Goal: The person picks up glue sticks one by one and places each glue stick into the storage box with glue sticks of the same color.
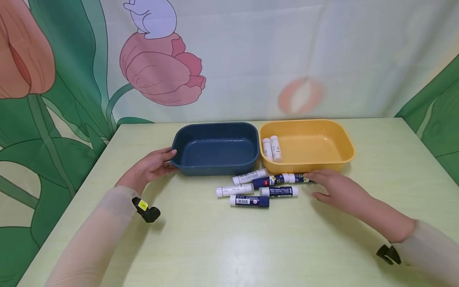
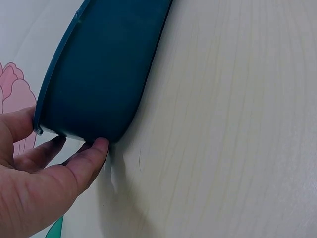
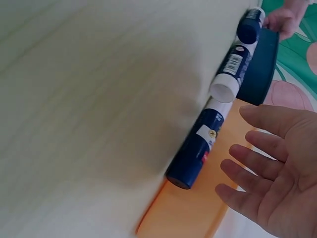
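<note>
My left hand (image 1: 152, 165) holds the left end of a dark blue plastic bin (image 1: 215, 170). The thumb lies at the bin's rim, and the fingertips (image 2: 100, 145) press against the outer end wall. Over the table, just in front of the yellow bin (image 1: 312, 149), my right hand (image 1: 338, 191) has its fingers extended and spread, with nothing in it. Nearest to it is a navy glue stick (image 3: 195, 148) with a white cap, its right end overlapped by the fingertips in the head view. More navy glue sticks (image 1: 249, 201) and white glue sticks (image 1: 234, 190) lie to its left.
Both bins stand side by side near the table's back edge. Two white glue sticks (image 1: 275, 148) lean in the left end of the yellow bin. A printed flower curtain (image 1: 244, 59) hangs behind the pale wood-grain table (image 1: 215, 247).
</note>
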`<state>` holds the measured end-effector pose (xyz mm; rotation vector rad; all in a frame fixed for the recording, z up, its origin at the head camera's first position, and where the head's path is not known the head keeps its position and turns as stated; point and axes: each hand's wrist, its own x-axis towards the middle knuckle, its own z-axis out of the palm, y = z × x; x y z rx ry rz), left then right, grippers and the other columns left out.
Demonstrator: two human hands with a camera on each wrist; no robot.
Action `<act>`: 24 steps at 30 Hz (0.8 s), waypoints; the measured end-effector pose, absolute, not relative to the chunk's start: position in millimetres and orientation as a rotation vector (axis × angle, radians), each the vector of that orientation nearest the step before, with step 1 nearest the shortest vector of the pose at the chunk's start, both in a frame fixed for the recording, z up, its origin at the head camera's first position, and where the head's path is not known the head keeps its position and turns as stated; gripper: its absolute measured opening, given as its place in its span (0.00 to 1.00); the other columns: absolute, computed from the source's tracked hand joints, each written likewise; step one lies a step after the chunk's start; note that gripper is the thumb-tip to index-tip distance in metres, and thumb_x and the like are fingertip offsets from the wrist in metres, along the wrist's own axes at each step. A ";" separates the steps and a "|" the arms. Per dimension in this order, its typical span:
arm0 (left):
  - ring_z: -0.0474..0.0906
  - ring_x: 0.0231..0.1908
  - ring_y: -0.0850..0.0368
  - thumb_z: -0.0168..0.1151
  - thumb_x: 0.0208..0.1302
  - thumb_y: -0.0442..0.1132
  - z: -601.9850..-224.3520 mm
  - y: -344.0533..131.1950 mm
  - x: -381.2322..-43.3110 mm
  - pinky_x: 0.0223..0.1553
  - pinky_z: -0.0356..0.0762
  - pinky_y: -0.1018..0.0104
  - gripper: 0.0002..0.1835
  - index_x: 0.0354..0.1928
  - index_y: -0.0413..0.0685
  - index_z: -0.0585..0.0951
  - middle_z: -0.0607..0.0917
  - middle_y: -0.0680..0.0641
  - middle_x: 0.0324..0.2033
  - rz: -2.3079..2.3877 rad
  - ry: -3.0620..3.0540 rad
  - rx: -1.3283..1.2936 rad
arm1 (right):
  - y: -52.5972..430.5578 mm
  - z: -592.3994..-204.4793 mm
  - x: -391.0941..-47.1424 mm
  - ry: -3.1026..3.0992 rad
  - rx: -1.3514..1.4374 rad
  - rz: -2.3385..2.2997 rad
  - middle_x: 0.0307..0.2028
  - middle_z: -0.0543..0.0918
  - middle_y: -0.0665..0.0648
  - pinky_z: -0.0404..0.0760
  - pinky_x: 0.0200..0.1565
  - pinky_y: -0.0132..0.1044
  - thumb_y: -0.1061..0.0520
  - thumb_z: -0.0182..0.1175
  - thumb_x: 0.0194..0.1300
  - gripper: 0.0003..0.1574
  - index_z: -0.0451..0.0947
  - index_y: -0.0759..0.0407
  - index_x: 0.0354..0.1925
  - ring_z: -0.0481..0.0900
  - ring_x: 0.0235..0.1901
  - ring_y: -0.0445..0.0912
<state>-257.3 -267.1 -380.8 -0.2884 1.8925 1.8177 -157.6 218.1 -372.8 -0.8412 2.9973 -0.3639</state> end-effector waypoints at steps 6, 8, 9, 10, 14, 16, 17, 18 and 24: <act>0.76 0.47 0.64 0.41 0.83 0.44 -380.1 -267.8 -257.2 0.79 0.56 0.50 0.34 0.83 0.47 0.44 0.66 0.41 0.67 1.815 1.890 -0.301 | 216.1 -378.4 -161.1 3.073 -0.941 -0.261 0.55 0.86 0.64 0.85 0.56 0.55 0.61 0.73 0.60 0.29 0.81 0.66 0.59 0.84 0.55 0.60; 0.76 0.47 0.64 0.41 0.83 0.45 -380.1 -268.4 -257.4 0.79 0.56 0.51 0.34 0.83 0.47 0.44 0.66 0.41 0.68 1.811 1.894 -0.299 | 215.4 -379.6 -162.7 3.104 -0.971 -0.234 0.54 0.87 0.64 0.85 0.55 0.54 0.63 0.73 0.59 0.28 0.82 0.67 0.58 0.84 0.54 0.59; 0.77 0.48 0.64 0.41 0.83 0.45 -380.2 -268.8 -257.5 0.79 0.56 0.50 0.34 0.83 0.47 0.44 0.66 0.41 0.68 1.808 1.897 -0.295 | 215.0 -379.9 -163.6 3.116 -0.978 -0.222 0.53 0.87 0.64 0.86 0.54 0.54 0.63 0.73 0.59 0.28 0.82 0.67 0.57 0.85 0.53 0.59; 0.77 0.48 0.64 0.41 0.83 0.45 -380.5 -269.4 -257.6 0.79 0.56 0.50 0.34 0.83 0.47 0.44 0.66 0.41 0.68 1.804 1.900 -0.291 | 214.5 -380.2 -164.3 3.127 -0.985 -0.209 0.53 0.87 0.64 0.86 0.54 0.54 0.63 0.73 0.59 0.27 0.82 0.67 0.57 0.85 0.53 0.59; 0.76 0.51 0.62 0.41 0.83 0.45 -381.3 -269.2 -258.4 0.79 0.57 0.51 0.34 0.83 0.47 0.44 0.64 0.40 0.70 1.805 1.896 -0.295 | 212.0 -381.3 -167.9 3.148 -0.989 -0.155 0.51 0.87 0.63 0.86 0.54 0.53 0.64 0.73 0.59 0.26 0.82 0.67 0.56 0.85 0.52 0.59; 0.75 0.52 0.61 0.41 0.83 0.45 -381.4 -268.6 -258.7 0.78 0.58 0.52 0.34 0.83 0.48 0.44 0.62 0.40 0.72 1.802 1.898 -0.299 | 210.8 -382.6 -170.0 3.149 -0.992 -0.121 0.51 0.87 0.63 0.85 0.54 0.53 0.64 0.72 0.59 0.25 0.82 0.67 0.56 0.85 0.52 0.58; 0.74 0.53 0.60 0.41 0.83 0.45 -381.5 -268.2 -259.0 0.78 0.58 0.52 0.34 0.83 0.48 0.45 0.61 0.39 0.73 1.801 1.899 -0.302 | 210.1 -383.3 -171.0 3.149 -0.994 -0.107 0.50 0.87 0.63 0.85 0.54 0.52 0.65 0.72 0.59 0.24 0.82 0.68 0.55 0.84 0.51 0.58; 0.74 0.53 0.60 0.41 0.83 0.45 -381.7 -268.0 -259.2 0.78 0.58 0.52 0.34 0.83 0.48 0.44 0.61 0.39 0.73 1.798 1.902 -0.301 | 209.4 -384.0 -171.9 3.150 -0.994 -0.095 0.50 0.87 0.63 0.85 0.54 0.52 0.65 0.71 0.60 0.24 0.83 0.68 0.55 0.84 0.51 0.58; 0.74 0.53 0.60 0.42 0.83 0.45 -381.2 -268.3 -258.1 0.78 0.58 0.52 0.34 0.83 0.48 0.44 0.63 0.40 0.71 1.799 1.903 -0.291 | 205.7 -388.3 -175.4 3.154 -0.989 -0.053 0.47 0.87 0.63 0.86 0.52 0.51 0.66 0.67 0.62 0.20 0.83 0.69 0.53 0.85 0.48 0.57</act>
